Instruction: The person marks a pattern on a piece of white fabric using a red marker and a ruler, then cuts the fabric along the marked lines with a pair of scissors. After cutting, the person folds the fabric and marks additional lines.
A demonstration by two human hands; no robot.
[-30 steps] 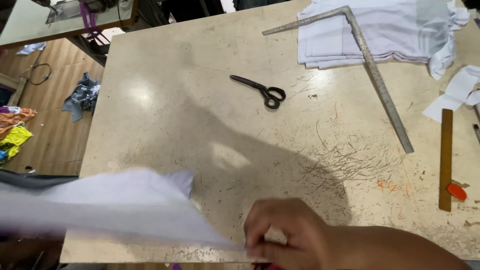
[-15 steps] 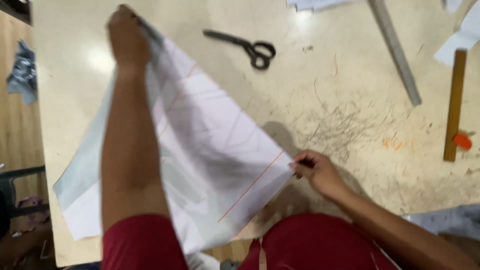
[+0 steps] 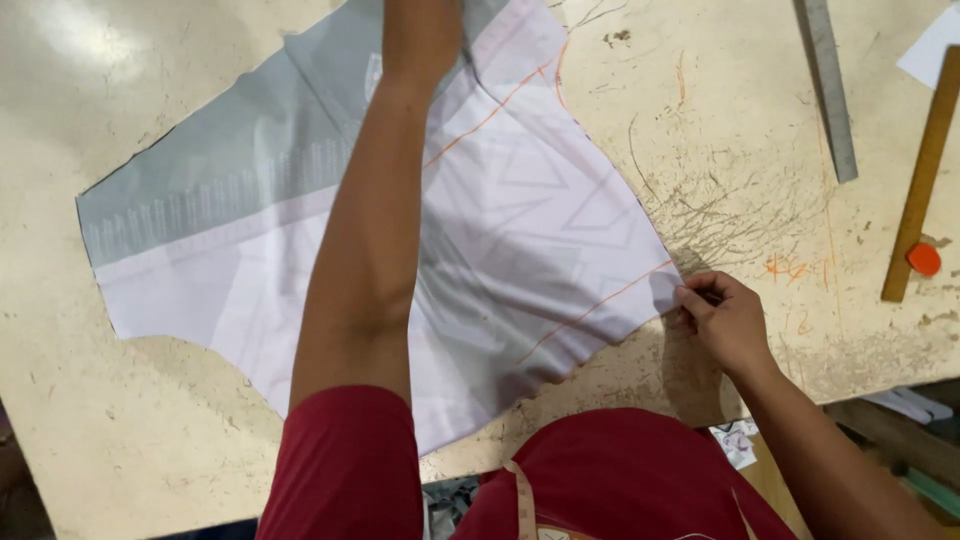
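Cloth: a white and pale grey cut fabric panel (image 3: 520,230) with faint printed triangles and orange chalk lines lies spread flat on the scuffed cream bench (image 3: 160,80), near the bench's front edge.
Right hand: the right hand (image 3: 722,318) sits at the panel's right corner, its fingers (image 3: 690,300) pinched on the fabric edge where an orange line ends.
Left hand: the left arm reaches across the panel to its far edge; the left hand (image 3: 425,25) is cut off by the top of the frame, so I cannot tell whether its fingers are closed on the cloth or released.
Metal ruler: a long grey steel rule (image 3: 828,90) lies right of the panel, well apart from it.
Wooden ruler: a brown wooden rule (image 3: 925,165) lies further right, beside a small orange piece (image 3: 923,259).
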